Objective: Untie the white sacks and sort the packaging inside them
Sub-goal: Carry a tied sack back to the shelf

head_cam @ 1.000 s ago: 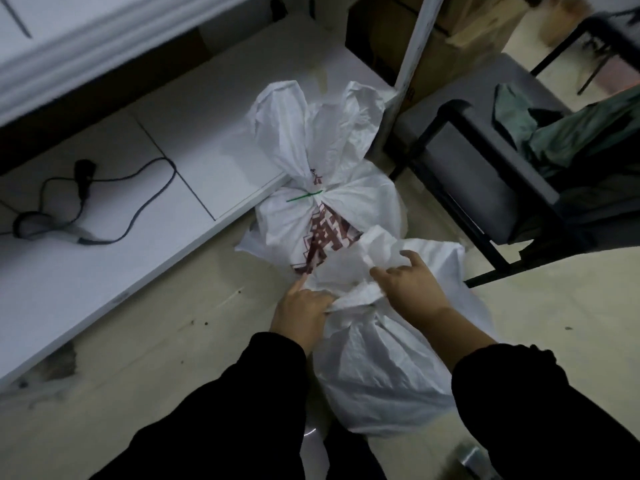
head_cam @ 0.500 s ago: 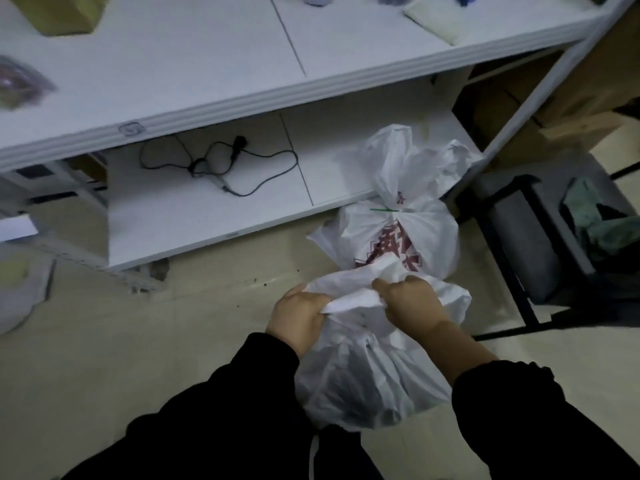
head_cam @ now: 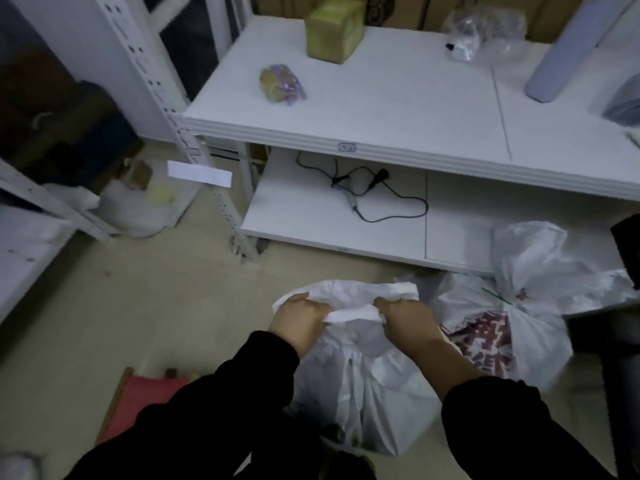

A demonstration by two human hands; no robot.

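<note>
A white sack (head_cam: 367,393) stands on the floor right in front of me. My left hand (head_cam: 299,320) grips the left side of its bunched top and my right hand (head_cam: 407,322) grips the right side, with a twisted fold of the sack's cloth between them. To the right a second white sack (head_cam: 502,327) with red print leans against the low shelf, its neck closed with a green tie (head_cam: 496,295).
A white two-level shelf unit (head_cam: 381,147) stands ahead; a black cable (head_cam: 367,192) lies on its lower board, a tan box (head_cam: 333,31) and wrapped items on top. A red object (head_cam: 138,396) lies lower left, a dark chair (head_cam: 623,341) at right, another sack (head_cam: 138,209) at left.
The view has swung up and left, so the sacks now sit lower right. Both hands keep hold of the near sack's top and have drawn it up between them.
</note>
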